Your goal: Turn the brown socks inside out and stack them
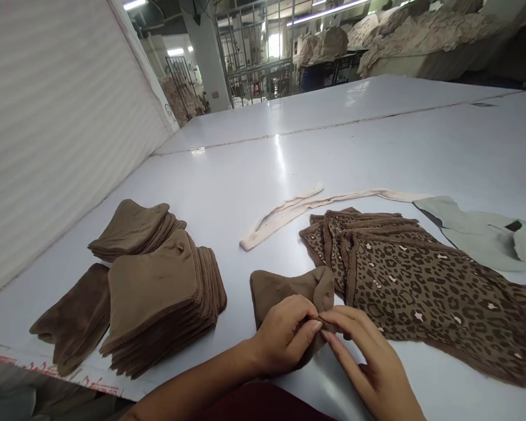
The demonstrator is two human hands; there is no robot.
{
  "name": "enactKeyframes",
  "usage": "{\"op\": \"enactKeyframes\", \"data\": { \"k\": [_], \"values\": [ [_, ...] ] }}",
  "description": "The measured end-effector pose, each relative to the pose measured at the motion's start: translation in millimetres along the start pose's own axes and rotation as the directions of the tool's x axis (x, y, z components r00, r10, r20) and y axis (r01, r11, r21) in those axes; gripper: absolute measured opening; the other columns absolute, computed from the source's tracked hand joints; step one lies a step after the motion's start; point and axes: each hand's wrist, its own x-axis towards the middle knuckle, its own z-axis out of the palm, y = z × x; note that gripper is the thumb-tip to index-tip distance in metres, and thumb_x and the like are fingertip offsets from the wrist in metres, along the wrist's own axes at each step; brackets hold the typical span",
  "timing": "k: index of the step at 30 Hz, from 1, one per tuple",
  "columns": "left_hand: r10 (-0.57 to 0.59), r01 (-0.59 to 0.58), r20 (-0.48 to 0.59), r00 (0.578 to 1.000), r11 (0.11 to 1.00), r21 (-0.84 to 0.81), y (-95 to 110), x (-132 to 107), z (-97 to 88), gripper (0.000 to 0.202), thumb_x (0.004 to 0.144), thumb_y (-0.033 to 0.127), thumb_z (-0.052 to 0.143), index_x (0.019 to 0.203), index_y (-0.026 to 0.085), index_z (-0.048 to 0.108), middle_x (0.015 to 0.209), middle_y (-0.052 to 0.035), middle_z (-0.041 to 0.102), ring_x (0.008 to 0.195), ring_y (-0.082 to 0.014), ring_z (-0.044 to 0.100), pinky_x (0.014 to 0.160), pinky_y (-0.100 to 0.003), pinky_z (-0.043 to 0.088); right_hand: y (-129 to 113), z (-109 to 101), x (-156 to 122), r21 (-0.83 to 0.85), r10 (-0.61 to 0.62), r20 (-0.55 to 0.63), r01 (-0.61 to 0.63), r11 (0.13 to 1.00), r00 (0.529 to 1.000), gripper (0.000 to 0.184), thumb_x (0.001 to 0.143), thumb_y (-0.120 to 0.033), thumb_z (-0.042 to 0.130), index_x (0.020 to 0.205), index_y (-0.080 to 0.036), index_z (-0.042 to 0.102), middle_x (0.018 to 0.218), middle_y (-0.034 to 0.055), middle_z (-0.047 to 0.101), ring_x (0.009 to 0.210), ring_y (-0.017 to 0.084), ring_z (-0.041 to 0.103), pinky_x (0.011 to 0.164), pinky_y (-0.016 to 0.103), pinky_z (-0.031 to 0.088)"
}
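Note:
My left hand (284, 336) pinches the near edge of a plain brown fabric piece (280, 289) lying on the white table (254, 175). My right hand (368, 362) meets it thumb to thumb, fingers closed on the same brown piece. Just right of the hands lies a fanned stack of leopard-print fabric pieces (421, 280), its near corner touching the brown piece.
Stacks of plain brown cut pieces (162, 298) sit at the left, with a darker brown piece (76, 318) beside them. A cream fabric strip (307, 207) lies beyond the hands, grey-green pieces (482, 234) at the right. A white ribbed wall (56, 128) runs along the left.

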Motion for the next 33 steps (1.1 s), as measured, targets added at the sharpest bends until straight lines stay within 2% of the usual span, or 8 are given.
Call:
{"op": "enactKeyframes", "data": {
  "k": [5, 8, 10, 17, 23, 26, 29, 33],
  "values": [
    [-0.029, 0.027, 0.073, 0.997, 0.999, 0.016, -1.4, -3.1, 3.9, 0.026, 0.073, 0.034, 0.06, 0.089, 0.017, 0.048, 0.078, -0.003, 0.054, 0.068, -0.0148, 0.046, 0.062, -0.027, 0.04, -5.0, -3.2, 4.6, 0.096, 0.044, -0.008, -0.043, 0.994, 0.999, 0.011, 0.084, -0.018, 0.053, 0.091, -0.025, 0.056, 0.088, 0.0034, 0.057, 0.077, 0.016, 0.057, 0.066, 0.023, 0.048],
    [0.028, -0.028, -0.008, 1.0, 0.998, 0.059, -0.9, -2.6, 2.9, 0.007, 0.077, 0.019, 0.05, 0.084, 0.017, 0.051, 0.072, -0.0021, 0.055, 0.063, -0.0132, 0.047, 0.059, -0.025, 0.039, -8.1, -5.7, -0.2, 0.265, 0.247, -0.024, -0.232, 0.936, 0.969, 0.006, 0.086, -0.024, 0.051, 0.081, -0.025, 0.054, 0.077, 0.0004, 0.055, 0.07, 0.015, 0.055, 0.062, 0.021, 0.047],
    [0.083, -0.077, -0.065, 0.994, 0.993, 0.087, 0.2, -1.6, 1.2, 0.012, 0.079, 0.012, 0.045, 0.085, 0.017, 0.055, 0.073, -0.0036, 0.058, 0.065, -0.014, 0.051, 0.062, -0.026, 0.04, -8.2, -8.5, -3.2, 0.3, 0.367, -0.083, -0.328, 0.896, 0.926, 0.007, 0.087, -0.028, 0.05, 0.083, -0.025, 0.054, 0.071, -0.0013, 0.053, 0.066, 0.014, 0.054, 0.06, 0.02, 0.046],
    [0.285, -0.253, -0.126, 0.95, 0.942, 0.221, -2.4, -2.6, 0.7, 0.015, 0.086, 0.024, 0.05, 0.078, 0.016, 0.06, 0.062, -0.0036, 0.056, 0.056, -0.0135, 0.05, 0.055, -0.026, 0.038, -0.1, -10.6, 0.1, -0.034, -0.015, -0.001, 0.015, 0.999, 1.0, 0.018, 0.084, -0.017, 0.054, 0.099, -0.025, 0.056, 0.095, 0.0062, 0.056, 0.081, 0.018, 0.057, 0.071, 0.029, 0.05],
    [0.388, -0.335, -0.052, 0.92, 0.85, 0.405, -7.7, -2.8, 5.2, 0.014, 0.086, 0.019, 0.044, 0.085, 0.017, 0.058, 0.063, -0.0024, 0.056, 0.057, -0.0139, 0.05, 0.055, -0.026, 0.036, 4.2, -12.6, 0.5, -0.157, -0.112, -0.011, 0.109, 0.982, 0.994, 0.02, 0.081, -0.022, 0.058, 0.101, -0.023, 0.056, 0.101, 0.0085, 0.058, 0.091, 0.022, 0.059, 0.072, 0.032, 0.051],
    [0.303, -0.273, -0.01, 0.953, 0.871, 0.409, -11.7, -5.9, 11.6, 0.013, 0.077, 0.015, 0.047, 0.089, 0.016, 0.054, 0.069, -0.0027, 0.059, 0.06, -0.0144, 0.051, 0.057, -0.026, 0.039, 4.8, -20.0, 0.3, -0.129, -0.138, 0.087, 0.148, 0.98, 0.987, 0.028, 0.084, -0.021, 0.055, 0.112, -0.025, 0.054, 0.1, 0.0054, 0.063, 0.088, 0.018, 0.063, 0.071, 0.026, 0.052],
    [0.072, -0.091, 0.062, 0.996, 0.897, 0.433, -15.9, -13.9, 8.5, 0.022, 0.064, 0.012, 0.051, 0.086, 0.015, 0.053, 0.075, -0.0047, 0.06, 0.066, -0.0171, 0.052, 0.06, -0.028, 0.041, 9.4, -32.8, -3.3, -0.146, -0.134, 0.005, 0.134, 0.98, 0.991, 0.021, 0.085, -0.021, 0.052, 0.104, -0.027, 0.057, 0.092, 0.0027, 0.064, 0.081, 0.018, 0.063, 0.07, 0.026, 0.052],
    [-0.138, 0.111, 0.087, 0.987, 0.959, 0.26, -5.1, -22.8, -26.0, 0.031, 0.063, 0.005, 0.049, 0.091, 0.016, 0.058, 0.088, -0.0051, 0.063, 0.08, -0.0182, 0.056, 0.072, -0.028, 0.045, 18.6, -50.1, -10.5, -0.015, 0.192, -0.254, -0.202, 0.979, 0.948, 0.014, 0.083, -0.03, 0.055, 0.096, -0.029, 0.06, 0.101, 0.0062, 0.062, 0.092, 0.024, 0.06, 0.081, 0.038, 0.049]
  ]
}}
